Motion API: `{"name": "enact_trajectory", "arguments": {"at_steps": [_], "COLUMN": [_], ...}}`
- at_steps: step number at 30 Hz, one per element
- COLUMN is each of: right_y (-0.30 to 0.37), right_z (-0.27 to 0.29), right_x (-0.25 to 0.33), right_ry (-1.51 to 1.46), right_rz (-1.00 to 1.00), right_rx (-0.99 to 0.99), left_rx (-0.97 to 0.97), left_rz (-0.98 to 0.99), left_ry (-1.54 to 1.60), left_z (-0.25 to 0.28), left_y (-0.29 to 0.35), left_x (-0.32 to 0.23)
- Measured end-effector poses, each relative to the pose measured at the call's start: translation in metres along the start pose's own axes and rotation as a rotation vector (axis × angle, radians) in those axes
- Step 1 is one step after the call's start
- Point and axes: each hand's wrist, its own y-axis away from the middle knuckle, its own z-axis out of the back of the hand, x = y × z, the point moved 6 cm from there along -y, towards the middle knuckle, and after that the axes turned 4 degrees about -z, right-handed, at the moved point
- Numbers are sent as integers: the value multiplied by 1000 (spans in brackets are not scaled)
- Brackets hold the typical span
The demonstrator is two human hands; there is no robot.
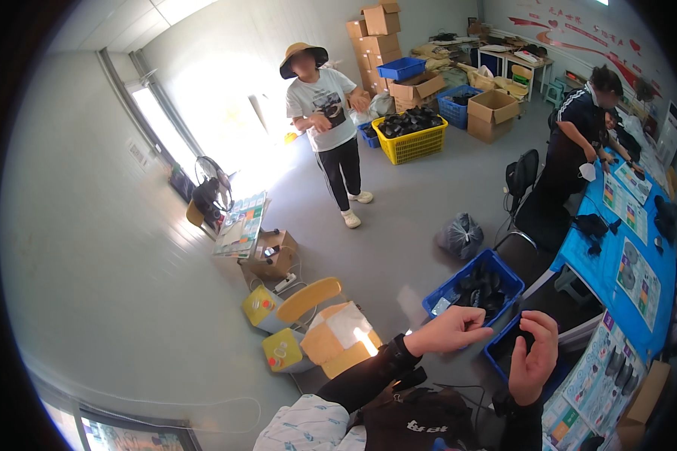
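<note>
Both hands are raised in front of me, apart from each other, above the floor. My left hand [451, 330] is curled into a loose fist, with nothing visible in it. Beside it, my right hand [533, 356] has bent fingers with the thumb held apart from them, and it holds nothing. Just beyond the hands stands a blue crate [438, 295] with black pieces [483, 292] in it. Another blue crate [496, 353] is partly hidden behind my right hand.
A blue-covered table [605, 259] with printed sheets runs along the right, where a person [579, 143] leans over. Another person in a hat [325, 113] stands ahead. Behind are a yellow crate [410, 146] and cardboard boxes [492, 115]. A wooden chair [308, 298] stands at left.
</note>
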Motion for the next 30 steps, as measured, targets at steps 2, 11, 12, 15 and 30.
{"name": "enact_trajectory", "arguments": {"at_steps": [2,11,12,15,30], "right_y": [8,41,44,46,80], "right_z": [13,62,69,71,95], "right_x": [-13,-61,-67,-69,-88], "right_ry": [44,-95,-89,-121,-178], "right_rz": [-71,-225,-248,-257,-339], "right_rx": [-69,-196,-182,-200,-189], "left_rx": [-25,-198,-230,172,101], "left_rz": [5,-426,-567,-1039,-1336], "left_ry": [18,67,111,179,601], "left_z": [-1,23,27,23,-67], "left_y": [-1,-9,-4,31,16], "left_x": [-4,-121,-162,-265,-292]}}
